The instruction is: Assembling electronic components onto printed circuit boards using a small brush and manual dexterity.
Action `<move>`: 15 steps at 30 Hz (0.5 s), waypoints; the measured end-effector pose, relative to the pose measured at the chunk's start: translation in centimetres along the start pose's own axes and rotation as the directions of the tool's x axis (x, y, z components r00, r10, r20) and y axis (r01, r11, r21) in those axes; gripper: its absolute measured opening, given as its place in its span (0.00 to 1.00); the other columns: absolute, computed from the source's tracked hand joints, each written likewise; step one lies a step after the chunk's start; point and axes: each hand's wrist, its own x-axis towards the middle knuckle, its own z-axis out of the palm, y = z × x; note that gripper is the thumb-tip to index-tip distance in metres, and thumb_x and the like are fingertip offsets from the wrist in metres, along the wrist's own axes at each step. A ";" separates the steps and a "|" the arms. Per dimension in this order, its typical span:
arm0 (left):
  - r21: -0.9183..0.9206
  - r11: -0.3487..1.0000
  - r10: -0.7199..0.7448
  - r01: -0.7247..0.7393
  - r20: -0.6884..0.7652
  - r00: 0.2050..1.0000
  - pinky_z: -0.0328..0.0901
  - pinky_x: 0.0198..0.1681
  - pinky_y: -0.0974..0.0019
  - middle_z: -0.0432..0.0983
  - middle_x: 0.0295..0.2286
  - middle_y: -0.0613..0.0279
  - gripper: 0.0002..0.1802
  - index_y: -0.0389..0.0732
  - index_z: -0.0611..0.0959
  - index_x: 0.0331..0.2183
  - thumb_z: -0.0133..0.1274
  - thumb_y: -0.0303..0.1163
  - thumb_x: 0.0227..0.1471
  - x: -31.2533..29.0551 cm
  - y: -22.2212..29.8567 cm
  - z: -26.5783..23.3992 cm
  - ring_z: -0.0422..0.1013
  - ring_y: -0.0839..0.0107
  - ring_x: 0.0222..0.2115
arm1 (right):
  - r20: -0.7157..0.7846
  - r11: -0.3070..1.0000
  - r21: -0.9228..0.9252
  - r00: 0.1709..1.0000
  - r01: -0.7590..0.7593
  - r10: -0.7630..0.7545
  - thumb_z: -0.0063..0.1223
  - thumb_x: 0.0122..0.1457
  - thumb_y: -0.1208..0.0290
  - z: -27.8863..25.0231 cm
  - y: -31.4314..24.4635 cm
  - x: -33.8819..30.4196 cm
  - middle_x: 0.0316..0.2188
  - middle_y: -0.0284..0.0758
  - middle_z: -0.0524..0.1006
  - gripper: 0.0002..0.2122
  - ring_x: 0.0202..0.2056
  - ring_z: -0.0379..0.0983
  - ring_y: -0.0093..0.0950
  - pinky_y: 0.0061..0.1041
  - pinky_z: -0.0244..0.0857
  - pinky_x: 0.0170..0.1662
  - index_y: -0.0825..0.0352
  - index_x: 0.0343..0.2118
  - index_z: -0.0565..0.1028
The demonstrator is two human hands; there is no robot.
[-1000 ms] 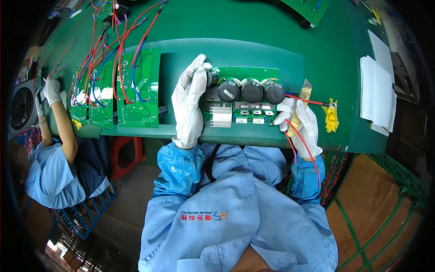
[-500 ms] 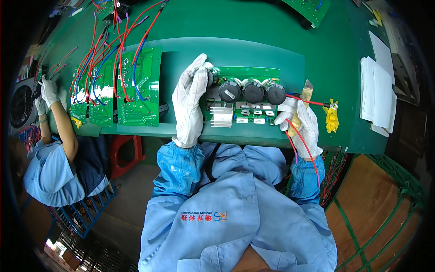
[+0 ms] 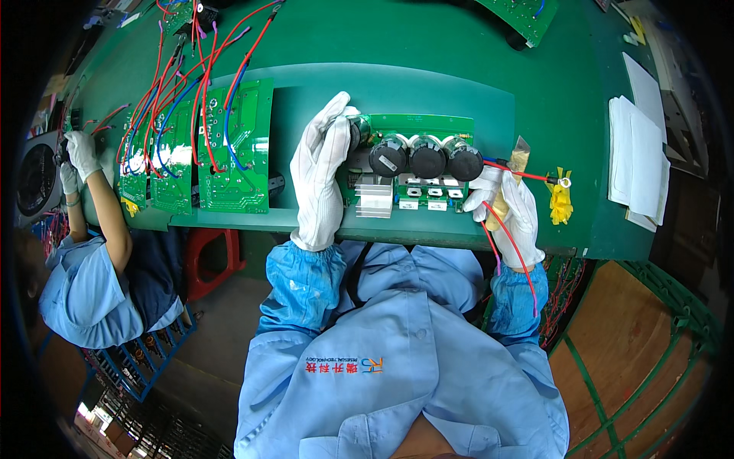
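A green circuit board point(image 3: 417, 122) with several big black capacitors point(image 3: 427, 158) and a silver heat sink point(image 3: 375, 197) is in front of me on the bench. My left hand point(image 3: 323, 168), in a white glove, is closed around the board's left end; its thumb is partly hidden. At the right end, my gloved right hand point(image 3: 514, 210) has its fingers against the board's edge. It also grips a flat tool wrapped in tan tape point(image 3: 501, 206), whose tip points away from me. Red wires point(image 3: 511, 237) from the board pass over and beside this hand.
Several green boards point(image 3: 235, 153) with red and blue wires stand to the left. Yellow scraps point(image 3: 560, 200) and white papers point(image 3: 636, 157) lie to the right. Another board point(image 3: 520, 19) is at the back. A co-worker's gloved hands point(image 3: 80, 157) work at far left.
The board has shifted very slightly, with both my hands staying on it. The dangling red wires have moved a little, and the co-worker's hands have shifted slightly.
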 end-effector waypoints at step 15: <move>0.098 0.994 -0.058 0.057 0.007 0.998 0.61 0.55 0.73 0.77 0.46 0.67 0.25 0.34 0.80 0.56 0.50 0.44 0.70 0.9 0.0 0.0 0.68 0.79 0.44 | 0.050 0.998 0.054 0.998 0.032 -0.035 0.36 0.76 0.60 -0.7 0.5 0.2 0.43 0.50 0.82 0.25 0.31 0.76 0.28 0.27 0.71 0.39 0.83 0.58 0.69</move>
